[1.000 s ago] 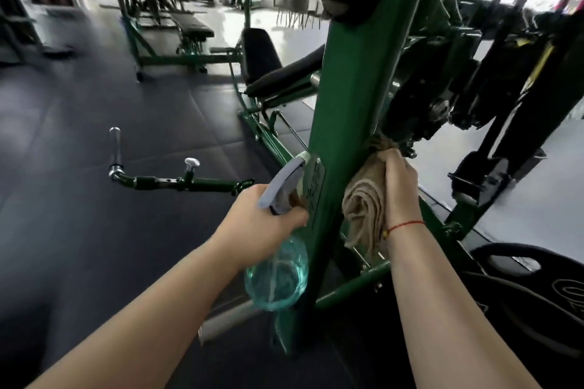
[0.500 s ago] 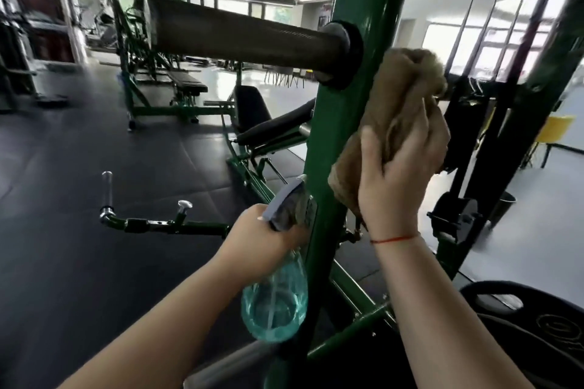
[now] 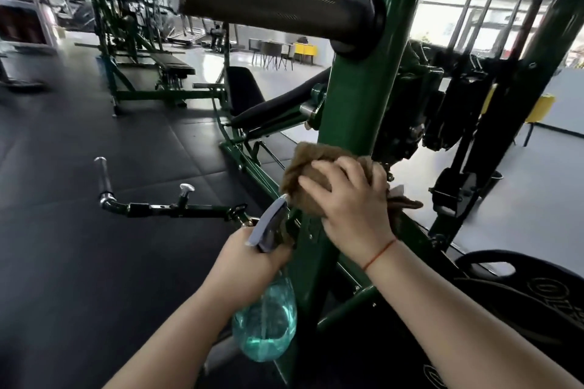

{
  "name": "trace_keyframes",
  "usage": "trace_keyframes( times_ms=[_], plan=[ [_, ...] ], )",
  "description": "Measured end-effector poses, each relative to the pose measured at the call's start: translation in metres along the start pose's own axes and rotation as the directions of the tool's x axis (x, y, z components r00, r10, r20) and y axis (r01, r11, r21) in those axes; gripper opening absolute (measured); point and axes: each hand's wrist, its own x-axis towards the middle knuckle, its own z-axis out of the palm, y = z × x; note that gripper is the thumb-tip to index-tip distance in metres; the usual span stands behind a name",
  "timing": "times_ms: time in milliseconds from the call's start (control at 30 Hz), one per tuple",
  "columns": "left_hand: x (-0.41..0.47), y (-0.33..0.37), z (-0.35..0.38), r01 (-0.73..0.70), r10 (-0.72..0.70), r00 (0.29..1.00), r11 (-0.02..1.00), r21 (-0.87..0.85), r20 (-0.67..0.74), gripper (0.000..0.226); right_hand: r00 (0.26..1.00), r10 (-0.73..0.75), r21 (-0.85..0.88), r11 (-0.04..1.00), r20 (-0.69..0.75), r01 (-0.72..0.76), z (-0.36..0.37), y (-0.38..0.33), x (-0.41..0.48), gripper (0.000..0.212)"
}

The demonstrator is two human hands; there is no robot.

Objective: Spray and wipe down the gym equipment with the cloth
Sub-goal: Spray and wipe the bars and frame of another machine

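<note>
A green steel upright (image 3: 363,91) of a gym machine rises through the middle of the view. My right hand (image 3: 350,199) presses a bunched brown cloth (image 3: 303,164) flat against the front of the upright, about halfway down. Just below and to the left, my left hand (image 3: 249,265) grips a spray bottle (image 3: 265,325) by its neck. The bottle has a grey trigger head and a clear teal body with a little liquid at the bottom. A thick black padded roller (image 3: 268,0) sticks out leftward from the upright near the top.
A green bar with a chrome handle (image 3: 104,180) reaches left over the black rubber floor. A black weight plate (image 3: 521,290) lies low on the right. More green benches (image 3: 167,66) stand behind, and black machine parts (image 3: 442,110) hang to the right of the upright.
My right hand swept the cloth up the upright to near the roller, then back down to mid height on the front face. My left hand kept the bottle in place.
</note>
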Motion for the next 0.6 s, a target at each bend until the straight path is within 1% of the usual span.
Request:
trace_keyframes(
  times_ms=[67, 100, 133, 167, 200, 233, 333, 400, 467, 500, 600],
  plan=[
    [-0.001, -0.001, -0.007, -0.013, 0.013, 1.0, 1.0, 0.007, 0.017, 0.041, 0.998, 0.015, -0.047, 0.999, -0.062, -0.018, -0.017, 0.005, 0.029, 0.058],
    [-0.001, -0.003, -0.011, -0.026, 0.026, 0.999, 0.999, 0.02, 0.026, 0.049, 0.996, 0.016, -0.081, 0.996, -0.091, -0.023, -0.022, 0.01, 0.045, 0.055],
    [-0.001, -0.004, -0.014, -0.029, 0.028, 0.999, 0.999, 0.033, 0.03, 0.058, 0.995, 0.022, -0.12, 0.992, -0.102, -0.034, -0.026, 0.014, 0.06, 0.053],
    [-0.002, -0.005, -0.016, -0.031, 0.03, 0.999, 0.999, 0.045, 0.023, 0.062, 0.995, 0.031, -0.156, 0.987, -0.1, -0.046, -0.029, 0.021, 0.074, 0.052],
    [-0.002, -0.007, -0.017, -0.031, 0.03, 0.999, 0.998, 0.05, 0.015, 0.059, 0.995, 0.049, -0.188, 0.98, -0.082, -0.063, -0.03, 0.025, 0.085, 0.053],
    [-0.001, -0.011, -0.018, -0.027, 0.027, 1.0, 0.998, 0.051, 0.008, 0.051, 0.996, 0.075, -0.213, 0.973, -0.056, -0.085, -0.029, 0.026, 0.093, 0.054],
    [0.002, -0.027, -0.018, -0.018, 0.018, 1.0, 0.999, 0.051, 0.003, 0.023, 0.99, 0.14, -0.303, 0.945, 0.033, -0.123, -0.018, 0.01, 0.095, 0.052],
    [0.001, -0.038, -0.018, -0.01, 0.01, 1.0, 0.999, 0.046, -0.003, 0.018, 0.988, 0.108, -0.36, 0.931, 0.113, -0.06, -0.001, -0.008, 0.079, 0.048],
    [-0.004, -0.044, -0.019, 0.011, -0.011, 1.0, 0.999, 0.043, 0.009, 0.024, 0.972, 0.03, -0.382, 0.922, 0.233, 0.063, 0.019, -0.027, 0.05, 0.044],
    [-0.007, -0.046, -0.021, 0.028, -0.028, 1.0, 0.999, 0.04, 0.011, 0.026, 0.958, -0.008, -0.365, 0.924, 0.287, 0.117, 0.027, -0.035, 0.033, 0.042],
    [-0.015, -0.054, -0.026, 0.069, -0.069, 0.998, 0.997, 0.042, 0.006, 0.029, 0.903, -0.076, -0.268, 0.941, 0.423, 0.205, 0.047, -0.057, -0.016, 0.039]
  ],
)
